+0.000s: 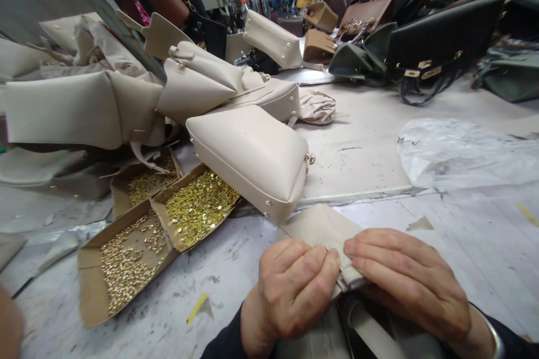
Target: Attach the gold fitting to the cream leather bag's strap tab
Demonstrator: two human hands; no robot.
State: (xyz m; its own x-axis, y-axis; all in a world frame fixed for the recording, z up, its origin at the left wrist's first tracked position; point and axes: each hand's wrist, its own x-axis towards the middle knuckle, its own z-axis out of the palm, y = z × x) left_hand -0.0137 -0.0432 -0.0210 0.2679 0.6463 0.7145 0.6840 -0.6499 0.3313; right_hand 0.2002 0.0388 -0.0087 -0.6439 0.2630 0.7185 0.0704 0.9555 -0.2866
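Observation:
At the bottom centre a cream bag (pixel 322 223) lies on the table, its upper edge between my two hands. My left hand (pixel 295 286) has its fingers curled and pinches the bag's edge. Close beside it, my right hand (pixel 404 277) presses its fingers together over the same edge, thumb hidden beneath. A light strap (pixel 370 328) hangs below the edge, over the bag's dark opening. Just beyond my hands another cream bag (pixel 256 151) rests on its side, with small metal studs along its base.
Cardboard trays of gold rivets (pixel 126 263) and yellow metal pieces (pixel 202 207) stand at left. Cream bags (pixel 63 109) pile up behind them. Clear plastic (pixel 458 151) lies right; a black bag (pixel 442 39) is at the back. Part of someone's skin shows at the left edge.

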